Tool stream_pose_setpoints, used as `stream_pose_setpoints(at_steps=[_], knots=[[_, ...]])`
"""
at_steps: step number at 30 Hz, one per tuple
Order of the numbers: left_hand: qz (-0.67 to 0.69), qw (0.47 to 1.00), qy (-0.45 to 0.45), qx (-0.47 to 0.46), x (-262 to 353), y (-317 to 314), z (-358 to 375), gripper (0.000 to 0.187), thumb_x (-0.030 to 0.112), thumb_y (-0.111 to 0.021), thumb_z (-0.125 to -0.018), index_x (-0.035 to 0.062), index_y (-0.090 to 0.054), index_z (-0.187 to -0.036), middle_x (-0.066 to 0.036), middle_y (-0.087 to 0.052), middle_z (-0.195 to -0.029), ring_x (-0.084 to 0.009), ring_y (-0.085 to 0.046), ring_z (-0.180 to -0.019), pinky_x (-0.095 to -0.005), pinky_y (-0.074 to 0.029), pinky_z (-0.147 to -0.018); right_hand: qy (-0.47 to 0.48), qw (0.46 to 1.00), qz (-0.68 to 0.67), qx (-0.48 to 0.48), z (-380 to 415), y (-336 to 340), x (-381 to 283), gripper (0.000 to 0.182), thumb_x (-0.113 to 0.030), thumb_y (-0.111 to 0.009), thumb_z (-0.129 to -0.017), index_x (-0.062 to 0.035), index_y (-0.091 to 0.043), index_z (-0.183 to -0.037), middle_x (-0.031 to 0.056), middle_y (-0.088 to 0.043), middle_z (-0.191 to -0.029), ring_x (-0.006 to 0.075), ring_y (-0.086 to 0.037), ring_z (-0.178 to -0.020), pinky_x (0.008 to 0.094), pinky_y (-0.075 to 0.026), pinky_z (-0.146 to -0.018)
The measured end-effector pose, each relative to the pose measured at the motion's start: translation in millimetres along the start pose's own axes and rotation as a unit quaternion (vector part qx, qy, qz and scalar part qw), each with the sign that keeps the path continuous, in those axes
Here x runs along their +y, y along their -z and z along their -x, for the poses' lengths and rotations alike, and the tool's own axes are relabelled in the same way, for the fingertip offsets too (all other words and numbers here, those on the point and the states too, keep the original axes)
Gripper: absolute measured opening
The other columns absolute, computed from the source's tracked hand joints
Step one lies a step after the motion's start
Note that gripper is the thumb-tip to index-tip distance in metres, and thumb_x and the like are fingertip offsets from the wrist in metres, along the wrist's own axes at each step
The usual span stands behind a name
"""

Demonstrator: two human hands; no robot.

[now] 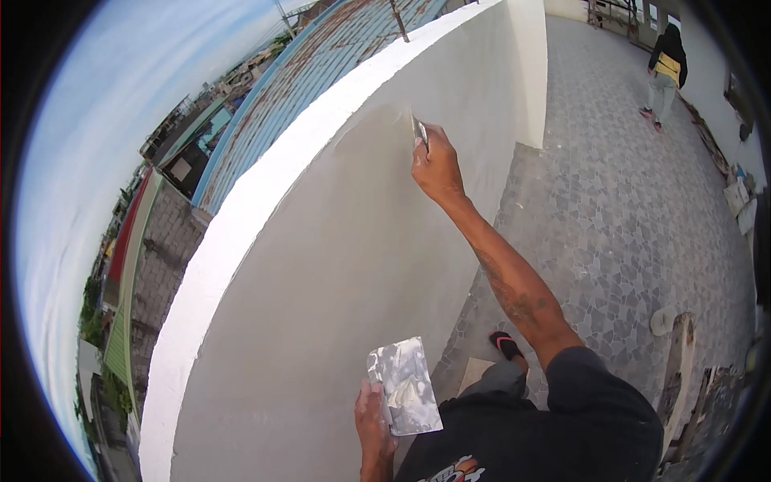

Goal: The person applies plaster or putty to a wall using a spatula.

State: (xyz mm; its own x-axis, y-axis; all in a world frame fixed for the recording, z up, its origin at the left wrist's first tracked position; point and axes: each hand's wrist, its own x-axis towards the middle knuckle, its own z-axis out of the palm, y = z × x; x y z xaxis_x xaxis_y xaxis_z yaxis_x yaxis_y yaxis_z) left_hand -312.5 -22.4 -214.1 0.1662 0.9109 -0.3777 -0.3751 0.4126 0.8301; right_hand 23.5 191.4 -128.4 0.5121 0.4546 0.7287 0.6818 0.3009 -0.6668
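A grey plastered wall with a white top edge curves across the view. High on its face, my right hand is closed round a trowel, its thin blade against the wall near the upper edge. A darker, damp-looking patch lies left of the blade. Low in the view, my left hand grips a flat rectangular metal plate smeared with whitish-grey material. The plate is in front of the wall's lower part, near my body.
A person in a black and yellow top is on the stone-patterned floor, upper right. Rusty blue roofing lies beyond the wall. A thin rod rises from the wall top. Wood leans at lower right.
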Motion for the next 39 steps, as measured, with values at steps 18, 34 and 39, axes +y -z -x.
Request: stream_pose_setpoints(at_steps=[18, 34, 39], knots=[[-0.003, 0.998, -0.004, 0.060, -1, -4, 1, 0.030, 0.019, -0.053, -0.101, -0.0046, -0.051, -0.121, -0.009, -0.062, -0.103, -0.0164, -0.065, -0.087, -0.0309, -0.056, -0.073, 0.270, 0.958, -0.058, -0.072, 69, 16, -48, 0.052, 0.013, -0.054, -0.077, 0.0009, -0.055, -0.128, 0.0161, -0.056, -0.123, 0.0343, -0.058, -0.110, 0.0408, -0.053, -0.089], [-0.036, 0.999, 0.003, 0.036, -2, 0, 4, 0.035, 0.018, -0.054, -0.100, -0.0060, -0.049, -0.125, -0.010, -0.061, -0.105, -0.0171, -0.065, -0.088, -0.0303, -0.056, -0.073, 0.167, 0.985, 0.048, 0.010, 66, -18, 24, 0.059, 0.017, -0.049, -0.074, 0.0026, -0.051, -0.131, 0.0162, -0.052, -0.127, 0.0344, -0.050, -0.117, 0.0413, -0.047, -0.099], [-0.011, 1.000, 0.002, -0.010, 1, 1, 0, 0.038, 0.019, -0.054, -0.100, -0.0063, -0.047, -0.128, -0.011, -0.061, -0.107, -0.0175, -0.065, -0.088, -0.0306, -0.056, -0.074, 0.045, 0.998, -0.024, -0.028, 67, 13, 19, 0.045, 0.010, -0.046, -0.084, 0.0043, -0.052, -0.128, 0.0199, -0.055, -0.121, 0.0368, -0.059, -0.104, 0.0421, -0.051, -0.088]])
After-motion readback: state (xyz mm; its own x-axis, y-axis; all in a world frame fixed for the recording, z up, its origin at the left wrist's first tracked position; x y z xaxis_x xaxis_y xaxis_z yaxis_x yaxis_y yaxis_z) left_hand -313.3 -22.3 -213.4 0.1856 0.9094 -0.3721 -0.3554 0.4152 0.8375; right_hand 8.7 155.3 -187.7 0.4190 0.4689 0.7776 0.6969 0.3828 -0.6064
